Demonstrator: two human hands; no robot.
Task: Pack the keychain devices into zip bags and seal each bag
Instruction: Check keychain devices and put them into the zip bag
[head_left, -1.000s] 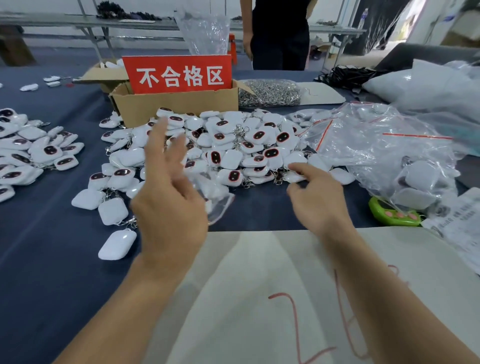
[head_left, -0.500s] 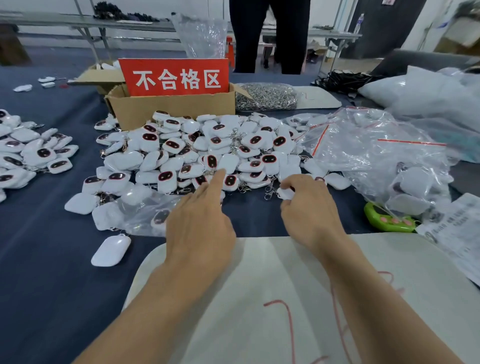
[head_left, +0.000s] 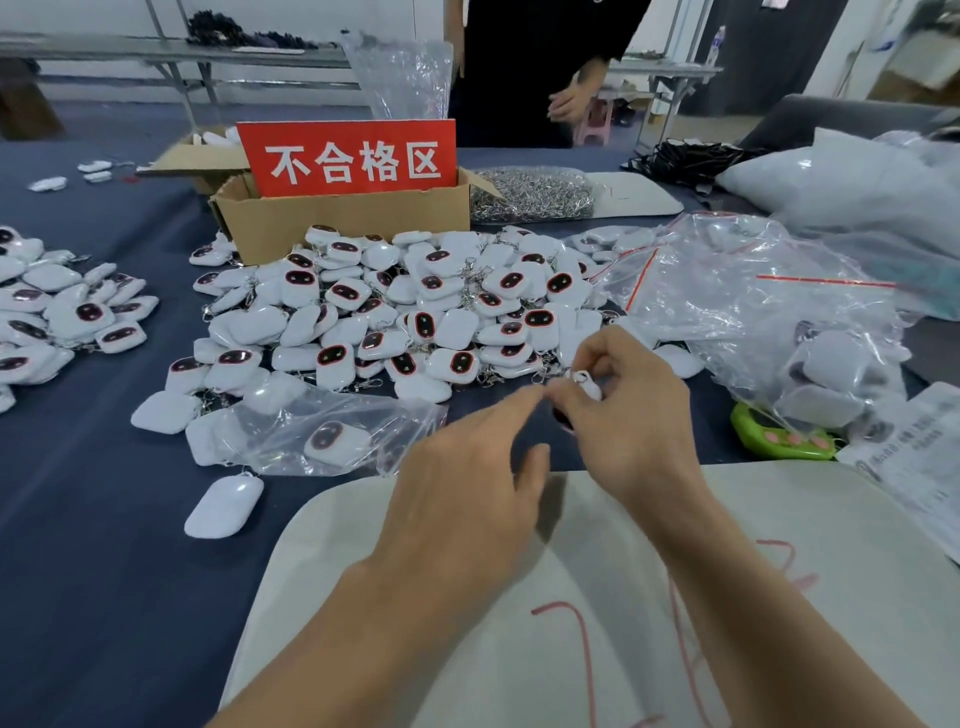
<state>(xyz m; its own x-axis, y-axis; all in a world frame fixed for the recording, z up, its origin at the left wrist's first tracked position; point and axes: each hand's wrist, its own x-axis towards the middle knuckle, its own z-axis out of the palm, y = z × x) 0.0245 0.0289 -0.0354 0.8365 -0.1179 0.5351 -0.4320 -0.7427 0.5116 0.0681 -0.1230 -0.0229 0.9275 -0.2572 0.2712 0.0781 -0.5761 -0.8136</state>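
A big pile of white keychain devices (head_left: 405, 306) with dark oval faces covers the blue table ahead. My right hand (head_left: 631, 415) is lifted off the near edge of the pile and grips one keychain device (head_left: 586, 387) between thumb and curled fingers. My left hand (head_left: 467, 488) hovers just left of it, fingers loosely extended, index tip close to that device, holding nothing. A clear zip bag (head_left: 332, 436) with one device inside lies flat to the left of my hands.
A cardboard box (head_left: 337, 223) with a red sign stands behind the pile. Loose zip bags (head_left: 737, 291) heap at right, a green gadget (head_left: 779, 436) under them. More devices (head_left: 57, 312) lie at left. A beige mat (head_left: 571, 597) lies under my arms. A person stands across the table.
My left hand let the bagged device drop at left, then moved right toward my right hand. My right hand picked a device from the pile's edge and lifted it.
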